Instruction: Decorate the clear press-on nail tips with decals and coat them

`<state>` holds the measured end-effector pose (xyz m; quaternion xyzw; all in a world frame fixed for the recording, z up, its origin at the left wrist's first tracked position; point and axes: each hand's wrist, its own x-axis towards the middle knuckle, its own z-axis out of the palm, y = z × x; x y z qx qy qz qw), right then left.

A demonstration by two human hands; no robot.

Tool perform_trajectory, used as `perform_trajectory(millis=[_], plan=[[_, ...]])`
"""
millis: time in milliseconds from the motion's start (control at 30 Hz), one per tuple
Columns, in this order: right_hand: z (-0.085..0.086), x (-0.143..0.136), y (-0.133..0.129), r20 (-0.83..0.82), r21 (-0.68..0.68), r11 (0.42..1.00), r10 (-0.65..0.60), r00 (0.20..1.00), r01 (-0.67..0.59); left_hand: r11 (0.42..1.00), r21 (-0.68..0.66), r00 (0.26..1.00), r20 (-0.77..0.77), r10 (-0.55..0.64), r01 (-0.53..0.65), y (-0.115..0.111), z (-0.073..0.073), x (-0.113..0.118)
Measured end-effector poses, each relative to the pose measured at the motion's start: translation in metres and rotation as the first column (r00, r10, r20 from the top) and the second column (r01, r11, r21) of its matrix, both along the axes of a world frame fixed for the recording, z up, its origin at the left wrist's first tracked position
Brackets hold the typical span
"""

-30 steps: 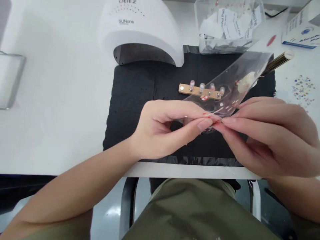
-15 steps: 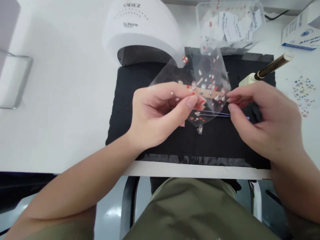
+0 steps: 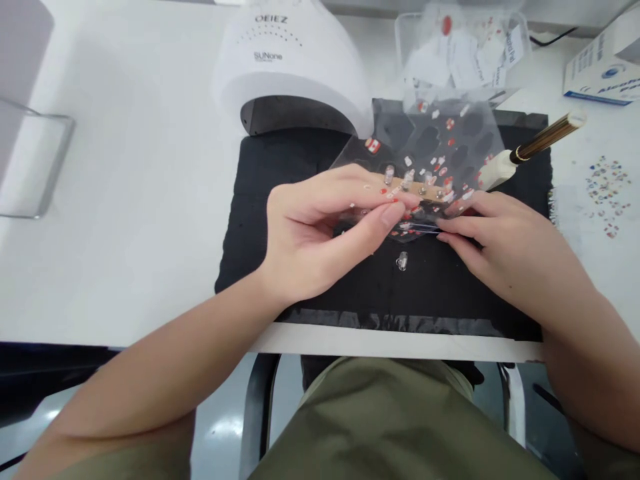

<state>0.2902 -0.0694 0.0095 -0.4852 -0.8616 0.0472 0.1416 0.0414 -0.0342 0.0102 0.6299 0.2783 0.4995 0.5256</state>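
My left hand [image 3: 325,230] pinches a clear sheet [image 3: 425,143] dotted with small red and white stickers, thumb against fingers. On the right, my right hand [image 3: 505,247] has its fingertips pressed together at the sheet's lower right edge, by a thin pale strip that looks like a sheet edge or tool. Beneath the sheet, a tan stick [image 3: 407,185] shows with several clear nail tips on it. One loose clear nail tip [image 3: 402,261] lies on the black mat [image 3: 425,293] below the hands.
A white nail lamp [image 3: 295,60] stands behind the mat. Farther right are a clear bin [image 3: 413,40] of packets, a white bottle [image 3: 497,170] with a gold-black cap, a white box [image 3: 603,63] and scattered colourful bits [image 3: 605,190]. A metal-framed object [image 3: 65,167] is at the left.
The clear sheet has shifted right and tilted, its upper part spreading toward the bottle. My right hand has moved left and slightly down, closer to my left hand.
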Motion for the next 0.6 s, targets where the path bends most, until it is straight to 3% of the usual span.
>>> perform_trajectory(millis=[167,267,367,467,533,600], plan=[[0.006,0.002,0.002,0.04,-0.02,1.0,0.017,0.999,-0.016,0.992,0.108,0.998,0.0,0.062,-0.062,-0.001,-0.008,-0.011],[0.018,0.008,0.0,0.059,-0.019,0.993,0.117,0.991,-0.116,0.97,0.206,0.991,0.061,0.116,-0.126,-0.002,-0.013,-0.016],[0.034,0.009,-0.002,-0.008,-0.007,0.976,0.219,0.976,-0.219,0.963,0.219,0.987,0.087,0.138,-0.154,-0.002,-0.013,-0.016],[0.044,0.003,-0.004,-0.127,0.119,0.964,0.254,0.959,-0.24,0.957,0.235,0.985,0.082,0.152,-0.168,-0.002,-0.011,-0.016],[0.045,-0.002,-0.005,-0.195,0.265,0.944,0.254,0.947,-0.199,0.946,0.269,0.983,0.057,0.174,-0.183,-0.001,-0.01,-0.016],[0.044,-0.005,-0.008,-0.24,0.312,0.943,0.198,0.95,-0.118,0.923,0.329,0.98,0.042,0.197,-0.199,0.001,-0.011,-0.017]])
